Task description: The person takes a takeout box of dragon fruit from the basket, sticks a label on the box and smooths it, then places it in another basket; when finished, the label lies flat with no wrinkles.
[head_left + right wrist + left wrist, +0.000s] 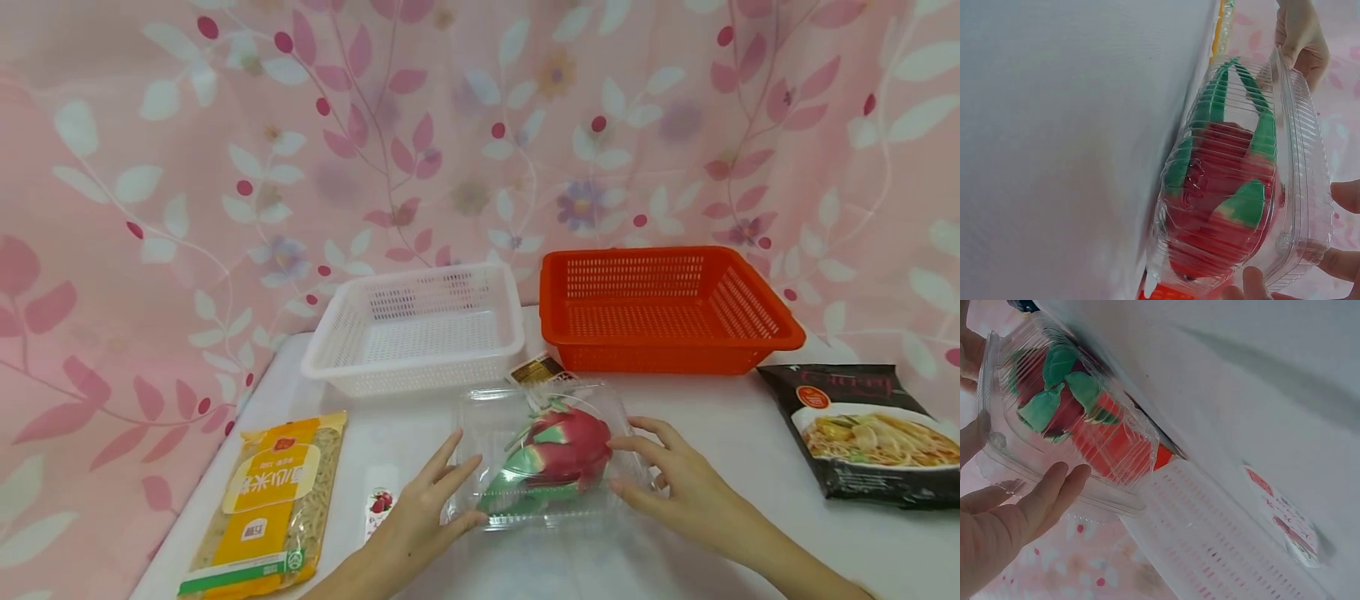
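Note:
A clear plastic clamshell box (480,421) lies across the middle of the head view, its lid closed. Inside it is a red dragon fruit (576,442) with green scales, seen through the ribbed plastic in both wrist views. My left hand (426,510) holds the box's left side, thumb at the near corner and fingers along the rim. At the opposite side my right hand (671,473) grips the edge between thumb and fingers. Both wrist views show fingers at the flanged rim of the box (1285,187).
Behind the box stand a white basket (416,379) and a red basket (660,358), with a dark card (538,369) between them. A yellow noodle bag (262,500) lies left, a black noodle packet (817,450) right. A small fruit-printed card (380,502) is beside my left hand.

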The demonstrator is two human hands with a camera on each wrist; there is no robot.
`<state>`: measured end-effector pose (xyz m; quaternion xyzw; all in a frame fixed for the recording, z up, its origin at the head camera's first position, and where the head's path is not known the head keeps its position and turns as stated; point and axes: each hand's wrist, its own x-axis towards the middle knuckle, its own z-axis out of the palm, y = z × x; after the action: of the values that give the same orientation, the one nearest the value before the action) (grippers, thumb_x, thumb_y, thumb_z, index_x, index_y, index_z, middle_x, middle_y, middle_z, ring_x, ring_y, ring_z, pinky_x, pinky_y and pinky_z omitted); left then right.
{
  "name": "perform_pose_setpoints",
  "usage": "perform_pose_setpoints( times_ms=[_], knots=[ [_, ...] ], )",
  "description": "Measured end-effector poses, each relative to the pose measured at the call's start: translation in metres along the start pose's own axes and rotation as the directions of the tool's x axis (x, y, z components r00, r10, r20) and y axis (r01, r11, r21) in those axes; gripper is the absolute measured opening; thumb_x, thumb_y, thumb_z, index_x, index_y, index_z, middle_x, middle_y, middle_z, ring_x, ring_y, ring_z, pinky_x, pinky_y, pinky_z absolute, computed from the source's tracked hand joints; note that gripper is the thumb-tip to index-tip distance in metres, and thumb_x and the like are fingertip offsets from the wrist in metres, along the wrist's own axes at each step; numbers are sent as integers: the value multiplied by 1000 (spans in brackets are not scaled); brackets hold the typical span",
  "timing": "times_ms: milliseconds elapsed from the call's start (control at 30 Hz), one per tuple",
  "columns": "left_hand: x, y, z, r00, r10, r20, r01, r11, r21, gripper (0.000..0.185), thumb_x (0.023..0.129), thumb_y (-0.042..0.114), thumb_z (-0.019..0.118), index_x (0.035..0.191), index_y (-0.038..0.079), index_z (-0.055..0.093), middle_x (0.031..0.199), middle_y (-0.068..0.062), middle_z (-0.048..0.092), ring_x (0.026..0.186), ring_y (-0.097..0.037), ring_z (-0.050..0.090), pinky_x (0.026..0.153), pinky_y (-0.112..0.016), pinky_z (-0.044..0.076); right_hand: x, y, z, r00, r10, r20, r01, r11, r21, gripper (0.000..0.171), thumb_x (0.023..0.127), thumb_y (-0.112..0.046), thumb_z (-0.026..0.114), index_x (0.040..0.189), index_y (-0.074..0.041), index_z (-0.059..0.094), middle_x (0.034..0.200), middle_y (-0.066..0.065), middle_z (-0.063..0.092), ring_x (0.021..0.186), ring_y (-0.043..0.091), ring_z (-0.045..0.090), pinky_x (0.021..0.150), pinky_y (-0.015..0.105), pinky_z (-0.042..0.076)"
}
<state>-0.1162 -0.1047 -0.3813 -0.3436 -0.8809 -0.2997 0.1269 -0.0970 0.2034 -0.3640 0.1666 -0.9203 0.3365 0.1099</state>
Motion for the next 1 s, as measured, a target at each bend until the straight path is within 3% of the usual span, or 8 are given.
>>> perform_pose_setpoints(
  times_ms=[200, 333, 467, 667, 833, 1000],
  knots=[
    [1, -1, -1, 994, -42, 105, 39, 999, 25, 65, 75, 32, 67, 130, 3, 44, 144, -15, 22, 116, -30, 47, 84, -30, 47, 1, 1, 1, 1000, 12, 7, -12, 1000, -5, 37, 75, -38, 68, 108, -25, 58, 126, 9, 41, 83, 17, 53, 57, 20, 46],
    [0, -2, -2, 987, -77, 138, 73, 997, 39, 67, 75, 33, 68, 132, 7, 43, 146, -13, 19, 118, -29, 45, 86, -32, 46, 0, -2, 0, 998, 39, 57, -38, 999, -16, 37, 77, -42, 64, 110, -29, 55, 128, 9, 38, 93, 22, 53, 60, 21, 48],
    [0, -4, -4, 984, -81, 156, 76, 996, 42, 66, 77, 32, 67, 133, 10, 40, 147, -12, 16, 119, -29, 44, 86, -33, 46, -1, -3, -2, 993, 65, 98, -59, 996, -62, 41, 78, -47, 61, 114, -31, 52, 130, 5, 35, 92, 20, 54, 62, 27, 51],
    [-1, -5, -9, 980, -69, 188, 54, 995, 81, 68, 79, 29, 66, 137, 12, 34, 147, -13, 14, 118, -30, 45, 85, -33, 47, -3, 0, 0, 1000, -6, 28, 10, 989, -151, 44, 78, -41, 64, 118, -27, 52, 128, 1, 39, 101, 24, 52, 73, 53, 47],
    [-5, -7, -18, 970, -127, 206, 98, 985, 142, 72, 79, 31, 66, 139, 18, 29, 147, -10, 17, 117, -27, 46, 86, -38, 46, -2, -1, -2, 1000, -24, -6, 22, 983, -182, 42, 79, -35, 64, 118, -24, 52, 126, 3, 43, 111, 25, 42, 80, 56, 43],
    [-12, -12, -31, 941, -219, 256, 175, 967, 185, 72, 82, 37, 61, 141, 19, 23, 147, -7, 17, 116, -25, 46, 87, -42, 45, -1, -3, -3, 999, -39, -25, 34, 983, -180, 39, 80, -34, 64, 116, -24, 53, 125, 4, 44, 110, 25, 40, 80, 56, 41]
  ],
)
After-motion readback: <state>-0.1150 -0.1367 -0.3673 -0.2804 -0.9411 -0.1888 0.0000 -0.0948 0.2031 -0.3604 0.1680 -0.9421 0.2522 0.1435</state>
